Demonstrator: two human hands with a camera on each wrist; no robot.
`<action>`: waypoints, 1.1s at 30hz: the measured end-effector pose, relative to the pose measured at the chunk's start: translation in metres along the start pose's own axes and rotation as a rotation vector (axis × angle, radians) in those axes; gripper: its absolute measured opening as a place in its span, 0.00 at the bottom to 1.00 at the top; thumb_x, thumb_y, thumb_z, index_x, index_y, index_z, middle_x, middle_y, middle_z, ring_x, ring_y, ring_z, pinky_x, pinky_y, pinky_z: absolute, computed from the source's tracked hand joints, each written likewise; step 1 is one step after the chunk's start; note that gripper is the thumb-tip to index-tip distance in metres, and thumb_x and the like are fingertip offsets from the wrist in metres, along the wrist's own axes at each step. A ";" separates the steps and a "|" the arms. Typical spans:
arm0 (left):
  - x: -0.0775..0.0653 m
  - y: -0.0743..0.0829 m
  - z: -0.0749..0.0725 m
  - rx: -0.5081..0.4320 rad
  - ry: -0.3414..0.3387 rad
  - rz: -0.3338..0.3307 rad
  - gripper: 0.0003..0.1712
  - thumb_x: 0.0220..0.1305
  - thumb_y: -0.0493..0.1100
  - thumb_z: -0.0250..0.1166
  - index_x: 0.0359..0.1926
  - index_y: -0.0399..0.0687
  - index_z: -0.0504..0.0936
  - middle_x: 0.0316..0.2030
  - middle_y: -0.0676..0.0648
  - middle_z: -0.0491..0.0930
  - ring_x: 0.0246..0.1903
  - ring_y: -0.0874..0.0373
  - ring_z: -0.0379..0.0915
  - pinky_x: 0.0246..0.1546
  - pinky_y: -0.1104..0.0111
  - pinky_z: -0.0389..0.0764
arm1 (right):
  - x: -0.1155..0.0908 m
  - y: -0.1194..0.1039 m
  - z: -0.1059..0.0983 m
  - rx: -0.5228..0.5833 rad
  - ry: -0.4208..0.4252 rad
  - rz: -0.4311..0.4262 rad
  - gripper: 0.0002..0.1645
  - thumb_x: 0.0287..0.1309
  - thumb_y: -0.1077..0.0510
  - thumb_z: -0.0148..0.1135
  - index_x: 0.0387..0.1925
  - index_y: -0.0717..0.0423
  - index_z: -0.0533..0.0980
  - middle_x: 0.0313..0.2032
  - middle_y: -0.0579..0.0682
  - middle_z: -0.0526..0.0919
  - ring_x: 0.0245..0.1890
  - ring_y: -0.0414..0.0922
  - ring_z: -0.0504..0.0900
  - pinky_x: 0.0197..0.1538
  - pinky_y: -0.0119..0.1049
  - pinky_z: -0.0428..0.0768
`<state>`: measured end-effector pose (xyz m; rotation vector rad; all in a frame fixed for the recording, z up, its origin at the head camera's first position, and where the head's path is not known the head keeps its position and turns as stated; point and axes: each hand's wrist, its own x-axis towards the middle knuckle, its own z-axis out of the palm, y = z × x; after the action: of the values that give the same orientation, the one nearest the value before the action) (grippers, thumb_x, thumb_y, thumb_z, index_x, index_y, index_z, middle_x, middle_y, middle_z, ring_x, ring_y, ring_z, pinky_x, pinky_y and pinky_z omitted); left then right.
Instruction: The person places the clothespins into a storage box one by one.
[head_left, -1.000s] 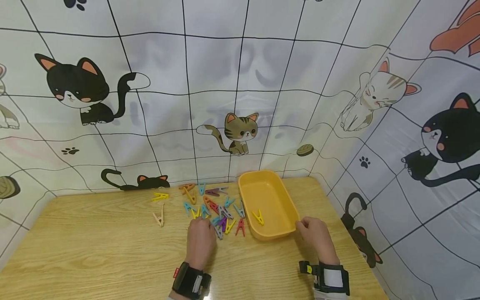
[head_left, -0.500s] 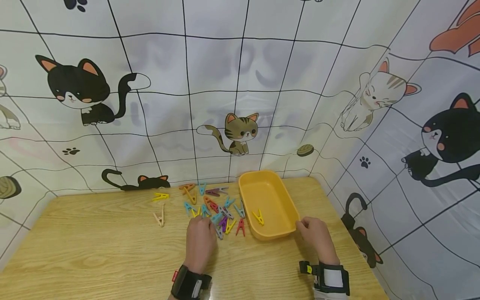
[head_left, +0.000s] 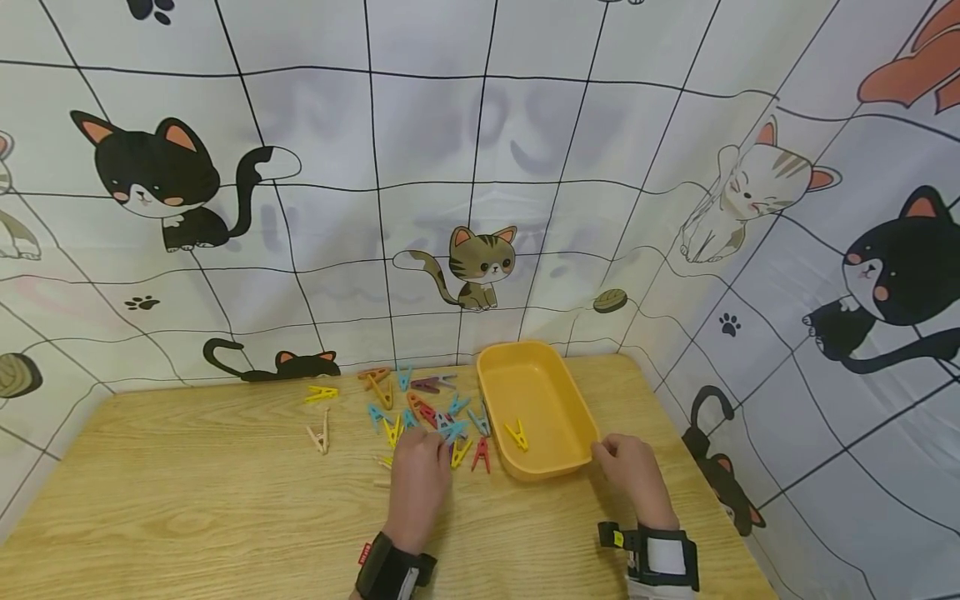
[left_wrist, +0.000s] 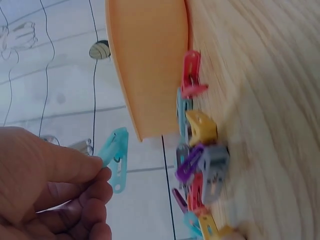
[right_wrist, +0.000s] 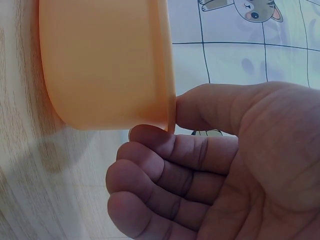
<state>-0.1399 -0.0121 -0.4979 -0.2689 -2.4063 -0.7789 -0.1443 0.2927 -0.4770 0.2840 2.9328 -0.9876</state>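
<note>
Between thumb and forefinger, my left hand [head_left: 420, 492] pinches a light blue clothespin [left_wrist: 120, 155]. It is held up over the near part of a pile of clothespins, and the left wrist view shows it apart from the others. My right hand [head_left: 632, 473] grips the near right corner of a yellow plastic basin [head_left: 547, 379], thumb on the rim and fingers against the outer wall [right_wrist: 107, 95]. One yellow clothespin [head_left: 517, 434] lies inside the basin. The left hand partly hides the pile's near side.
Several coloured clothespins lie heaped left of the basin, a red one [head_left: 481, 455] nearest it. Farther left lie a yellow clothespin [head_left: 322, 392] and a wooden-coloured one [head_left: 319, 433]. A cat-print sheet [head_left: 427, 125] rises behind the wooden table [head_left: 225, 500].
My left hand has picked the light blue clothespin from the pile, lifting it and shifting right. Clothespins that the hand covered show at its left. The right hand and basin have stayed put.
</note>
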 end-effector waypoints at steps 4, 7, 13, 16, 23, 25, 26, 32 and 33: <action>0.001 0.010 0.003 -0.016 0.006 0.041 0.08 0.57 0.29 0.75 0.25 0.36 0.84 0.23 0.46 0.73 0.27 0.51 0.72 0.31 0.61 0.74 | 0.001 0.001 0.001 -0.007 -0.001 0.005 0.15 0.71 0.56 0.57 0.31 0.62 0.80 0.23 0.49 0.74 0.25 0.46 0.72 0.29 0.37 0.69; 0.001 0.017 0.005 -0.024 0.008 0.077 0.08 0.57 0.28 0.74 0.25 0.37 0.84 0.23 0.46 0.73 0.27 0.51 0.72 0.32 0.60 0.74 | 0.001 0.002 0.001 -0.010 -0.002 0.008 0.15 0.70 0.56 0.56 0.32 0.63 0.80 0.23 0.49 0.74 0.26 0.46 0.72 0.29 0.37 0.69; -0.001 0.030 0.013 -0.051 -0.024 0.113 0.06 0.59 0.31 0.74 0.27 0.39 0.86 0.24 0.48 0.71 0.29 0.53 0.70 0.33 0.63 0.74 | 0.001 0.001 0.001 0.001 -0.005 0.006 0.15 0.70 0.56 0.57 0.32 0.63 0.80 0.23 0.50 0.74 0.26 0.46 0.72 0.30 0.37 0.69; -0.001 0.035 0.017 -0.051 -0.034 0.149 0.05 0.60 0.31 0.74 0.28 0.39 0.87 0.24 0.49 0.70 0.28 0.54 0.70 0.34 0.63 0.74 | 0.001 0.002 0.001 -0.001 -0.007 0.009 0.15 0.71 0.56 0.56 0.32 0.63 0.80 0.24 0.50 0.74 0.26 0.46 0.72 0.30 0.37 0.69; -0.003 0.045 0.027 -0.038 -0.063 0.212 0.10 0.57 0.29 0.74 0.25 0.42 0.83 0.26 0.50 0.70 0.30 0.55 0.70 0.35 0.64 0.74 | 0.001 0.003 0.001 -0.002 -0.006 0.006 0.15 0.71 0.56 0.57 0.31 0.62 0.80 0.23 0.50 0.74 0.26 0.46 0.72 0.30 0.37 0.69; -0.003 0.047 0.029 -0.031 -0.078 0.210 0.11 0.57 0.29 0.74 0.23 0.42 0.81 0.26 0.50 0.70 0.31 0.55 0.70 0.36 0.65 0.74 | 0.001 0.002 0.001 -0.002 -0.004 0.004 0.15 0.71 0.56 0.57 0.31 0.62 0.80 0.23 0.49 0.74 0.26 0.46 0.72 0.30 0.37 0.69; -0.004 0.048 0.029 -0.028 -0.084 0.208 0.12 0.57 0.30 0.74 0.22 0.43 0.80 0.26 0.50 0.70 0.31 0.56 0.70 0.35 0.65 0.74 | 0.001 0.002 0.001 -0.001 -0.003 0.003 0.15 0.71 0.56 0.57 0.31 0.62 0.80 0.23 0.49 0.74 0.27 0.46 0.72 0.30 0.37 0.69; -0.004 0.051 0.031 -0.062 -0.090 0.198 0.09 0.59 0.32 0.75 0.24 0.43 0.84 0.26 0.52 0.71 0.29 0.58 0.68 0.32 0.68 0.71 | 0.000 0.001 -0.001 -0.001 -0.004 0.006 0.14 0.70 0.56 0.57 0.31 0.62 0.80 0.24 0.50 0.74 0.27 0.47 0.72 0.30 0.37 0.69; -0.004 0.051 0.032 -0.064 -0.087 0.198 0.09 0.58 0.32 0.75 0.25 0.43 0.85 0.26 0.52 0.71 0.29 0.58 0.69 0.32 0.68 0.71 | 0.000 0.001 -0.001 -0.002 -0.004 0.007 0.14 0.70 0.56 0.57 0.32 0.62 0.80 0.24 0.50 0.74 0.27 0.47 0.72 0.30 0.37 0.69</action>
<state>-0.1333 0.0472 -0.4975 -0.5688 -2.3920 -0.7674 -0.1440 0.2939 -0.4769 0.2923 2.9266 -0.9832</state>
